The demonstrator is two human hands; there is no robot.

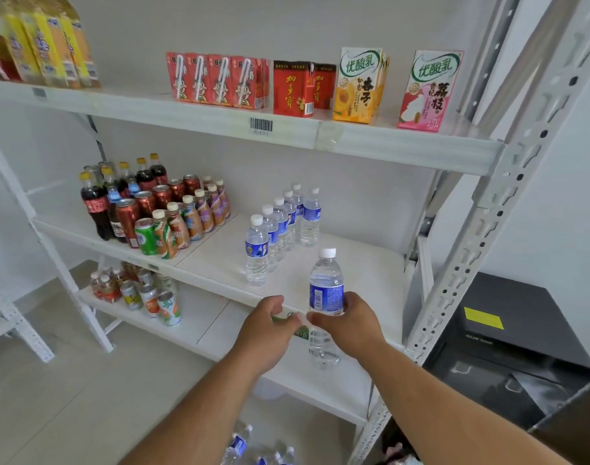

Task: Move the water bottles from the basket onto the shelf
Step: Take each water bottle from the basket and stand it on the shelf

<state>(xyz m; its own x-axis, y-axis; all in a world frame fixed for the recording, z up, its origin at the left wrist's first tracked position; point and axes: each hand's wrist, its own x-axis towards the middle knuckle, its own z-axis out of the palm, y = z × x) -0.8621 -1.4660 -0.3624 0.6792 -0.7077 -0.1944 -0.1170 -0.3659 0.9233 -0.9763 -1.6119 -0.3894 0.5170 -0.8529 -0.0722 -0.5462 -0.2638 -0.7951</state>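
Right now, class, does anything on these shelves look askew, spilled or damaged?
Nothing is spilled or damaged. The water bottles stand upright in a row on the middle shelf, with one more bottle held upright in the right hand. Only the front cans and small bottles appear to lean, possibly from the wide lens.

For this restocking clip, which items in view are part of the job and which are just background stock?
Job: held water bottle in right hand; left hand; shelved water bottles; remaining bottles below; middle shelf.

Background: cola bottles, cans, juice cartons, black box.
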